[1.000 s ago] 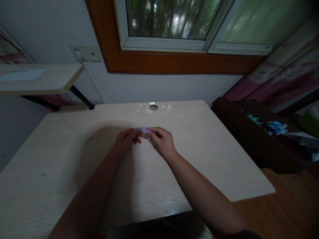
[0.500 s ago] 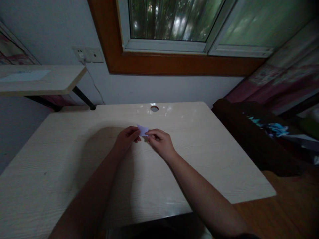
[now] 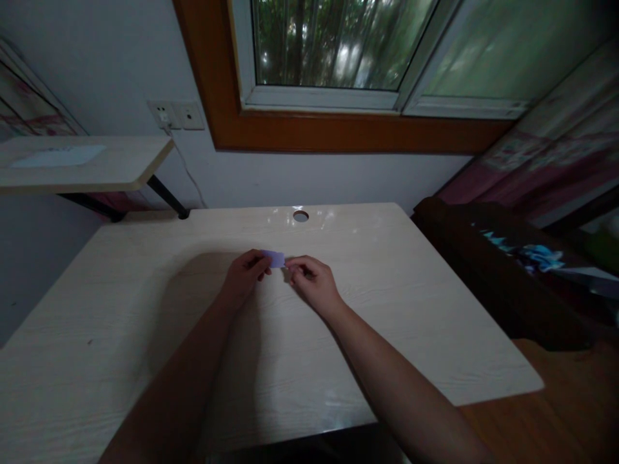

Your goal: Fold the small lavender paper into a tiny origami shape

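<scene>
A small folded piece of purple paper (image 3: 276, 259) is held just above the desk, its right part showing as a narrow flat strip. My left hand (image 3: 245, 272) pinches its left end between thumb and fingers, which hide that end. At the paper's lower right corner, my right hand (image 3: 312, 278) has its index finger and thumb closed together, with the other fingers curled in. The fingertips appear to grip the corner, though the contact is very small in view.
Both forearms rest over a pale wood-grain desk (image 3: 387, 309) with a round cable hole (image 3: 300, 216) near its back edge. At the left rear stands a raised shelf (image 3: 145, 169) bearing a white sheet (image 3: 60, 156). Dark furniture (image 3: 464, 258) with blue items stands beyond the right edge.
The purple paper has gone from a pointed, triangle-like outline to a narrower strip. My right fingertips have shifted slightly down at its right side. The camera view has tilted a little upward.
</scene>
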`<move>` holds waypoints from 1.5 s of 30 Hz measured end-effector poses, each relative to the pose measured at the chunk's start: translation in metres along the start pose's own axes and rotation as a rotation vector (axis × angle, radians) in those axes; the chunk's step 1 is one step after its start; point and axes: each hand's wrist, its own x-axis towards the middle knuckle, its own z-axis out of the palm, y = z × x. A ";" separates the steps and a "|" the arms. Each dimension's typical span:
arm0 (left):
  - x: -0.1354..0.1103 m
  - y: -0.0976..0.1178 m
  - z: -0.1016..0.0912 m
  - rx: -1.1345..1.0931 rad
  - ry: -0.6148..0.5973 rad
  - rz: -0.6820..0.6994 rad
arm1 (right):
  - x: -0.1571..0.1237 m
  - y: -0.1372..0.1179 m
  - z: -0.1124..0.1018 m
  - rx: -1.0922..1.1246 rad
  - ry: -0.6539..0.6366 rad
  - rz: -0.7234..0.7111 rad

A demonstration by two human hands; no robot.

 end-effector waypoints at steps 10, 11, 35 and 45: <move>0.002 -0.003 -0.002 -0.013 -0.001 -0.017 | 0.002 0.001 0.003 0.135 0.061 0.116; 0.002 -0.003 -0.002 -0.019 0.000 -0.020 | 0.003 0.001 0.004 0.142 0.057 0.119; -0.001 0.004 -0.002 0.092 0.001 -0.007 | 0.004 0.003 0.006 0.240 -0.004 0.101; -0.002 0.003 -0.004 0.116 0.001 0.015 | 0.005 0.000 0.005 0.316 -0.007 0.104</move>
